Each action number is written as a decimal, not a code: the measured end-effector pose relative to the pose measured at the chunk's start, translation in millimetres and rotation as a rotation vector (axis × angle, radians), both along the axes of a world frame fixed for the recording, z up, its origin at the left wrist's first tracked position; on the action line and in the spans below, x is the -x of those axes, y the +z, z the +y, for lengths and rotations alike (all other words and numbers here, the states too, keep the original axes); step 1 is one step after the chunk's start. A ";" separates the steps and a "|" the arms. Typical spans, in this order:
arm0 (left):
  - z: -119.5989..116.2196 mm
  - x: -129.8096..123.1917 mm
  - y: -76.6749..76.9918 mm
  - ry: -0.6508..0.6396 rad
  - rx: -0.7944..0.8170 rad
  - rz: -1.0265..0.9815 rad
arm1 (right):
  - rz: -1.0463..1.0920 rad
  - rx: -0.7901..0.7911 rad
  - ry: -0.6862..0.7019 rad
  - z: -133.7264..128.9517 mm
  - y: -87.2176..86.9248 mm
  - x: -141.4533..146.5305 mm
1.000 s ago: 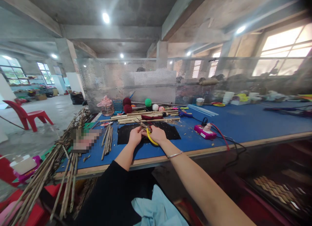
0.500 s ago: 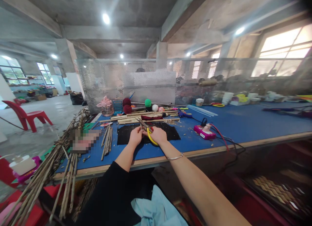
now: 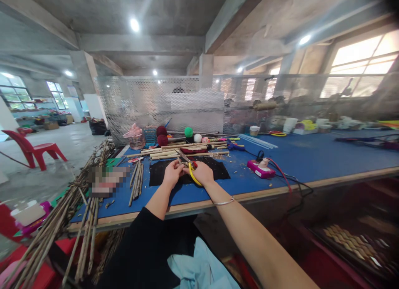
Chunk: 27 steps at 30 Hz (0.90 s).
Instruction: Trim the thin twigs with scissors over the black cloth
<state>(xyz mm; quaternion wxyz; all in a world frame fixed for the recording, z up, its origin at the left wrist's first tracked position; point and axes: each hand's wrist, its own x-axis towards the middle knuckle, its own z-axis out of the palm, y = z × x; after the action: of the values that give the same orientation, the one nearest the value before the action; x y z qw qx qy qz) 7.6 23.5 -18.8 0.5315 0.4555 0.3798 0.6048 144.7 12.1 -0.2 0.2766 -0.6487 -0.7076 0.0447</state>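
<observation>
My right hand (image 3: 203, 172) is closed around the yellow-handled scissors (image 3: 194, 175), whose metal blades point up and to the left. Close beside it, my left hand (image 3: 173, 172) is pinched shut near the blades, on something small and brownish that is too small to make out. Both hands are above a black cloth (image 3: 220, 167) on the blue tabletop. Just behind them lie several pale wooden sticks (image 3: 162, 154) and a dark red piece of cloth. To the left of my left hand, a few cut sticks (image 3: 137, 181) lie side by side.
A heap of long twigs (image 3: 79, 210) hangs over the table's left edge. Yarn balls, one green (image 3: 188, 132), stand at the back before a perforated metal screen (image 3: 131, 102). A blue glue gun (image 3: 235, 146) and a pink power strip (image 3: 261, 169) with cables are to the right.
My left hand has shifted very slightly left, its fingers still near the blades. My right hand keeps the scissors in almost the same place.
</observation>
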 end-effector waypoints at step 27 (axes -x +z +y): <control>-4.0 0.8 4.7 0.100 0.024 0.142 | 0.027 -0.017 0.010 4.3 -4.6 -1.8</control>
<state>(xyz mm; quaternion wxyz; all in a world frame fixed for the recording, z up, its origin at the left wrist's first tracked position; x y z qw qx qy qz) 6.8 19.5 -14.1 0.4776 0.4715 0.4460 0.5922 146.5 16.4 -4.8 0.2916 -0.6421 -0.7073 0.0489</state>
